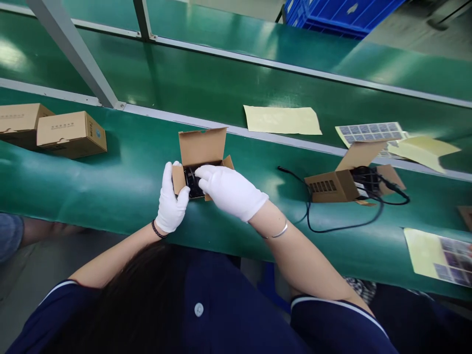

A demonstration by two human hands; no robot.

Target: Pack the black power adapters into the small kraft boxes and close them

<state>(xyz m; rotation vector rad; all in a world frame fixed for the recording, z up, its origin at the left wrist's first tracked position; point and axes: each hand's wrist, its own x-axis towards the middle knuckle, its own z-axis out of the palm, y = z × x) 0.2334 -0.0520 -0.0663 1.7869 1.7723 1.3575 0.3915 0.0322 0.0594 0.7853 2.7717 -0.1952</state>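
In front of me an open cardboard box [202,148] stands on the green work surface, its lid flap raised at the back. Inside it lies a coiled black cable [192,181], partly covered by my fingers. My left hand [172,201], in a white glove, is closed around the box's left end, thumb at the front and fingers behind the side flap. From the right, my gloved right hand [230,191] reaches over the box. Its fingers are bent together onto the black cable; the fingertips are partly hidden.
At right, another open box [330,188] holds black cables, with a loose cable [342,230] trailing out. Two closed boxes [72,132] sit at left. Label sheets [372,132] and yellow backing paper [282,120] lie behind. A grey metal post [73,54] rises at the left.
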